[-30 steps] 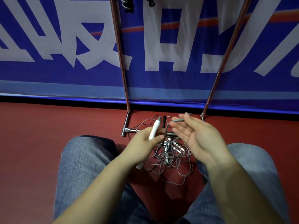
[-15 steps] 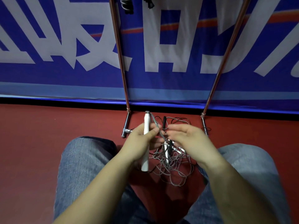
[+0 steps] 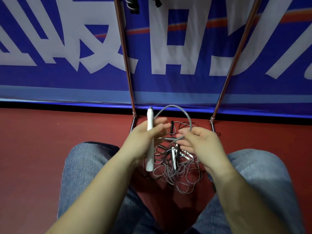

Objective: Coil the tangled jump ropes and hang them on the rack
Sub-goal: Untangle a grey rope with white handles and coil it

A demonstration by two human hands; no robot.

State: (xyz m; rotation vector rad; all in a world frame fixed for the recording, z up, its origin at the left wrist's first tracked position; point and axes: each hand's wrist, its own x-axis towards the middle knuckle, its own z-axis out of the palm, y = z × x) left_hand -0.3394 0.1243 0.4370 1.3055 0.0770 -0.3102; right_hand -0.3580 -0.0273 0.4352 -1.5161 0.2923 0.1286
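Note:
My left hand (image 3: 143,141) grips a white jump-rope handle (image 3: 150,154), held upright. A grey cord (image 3: 184,114) arches from the handle's top over to my right hand (image 3: 200,146), which pinches it between thumb and fingers. Below the hands, a tangled pile of jump ropes (image 3: 177,171) with white and black handles lies on the red floor between my knees. The rack (image 3: 125,61) stands behind the pile as two slanted metal poles. Coiled dark ropes (image 3: 133,5) hang at the top edge of the view.
A blue banner with large white characters (image 3: 50,48) covers the wall behind the rack. My knees in blue jeans (image 3: 87,166) flank the pile. The rack's right pole (image 3: 236,58) and metal feet rest on the red floor (image 3: 33,149).
The cord between my hands has grown from a short straight stretch into a raised loop. My right hand has shifted right and turned palm-up; my left hand still holds the upright handle.

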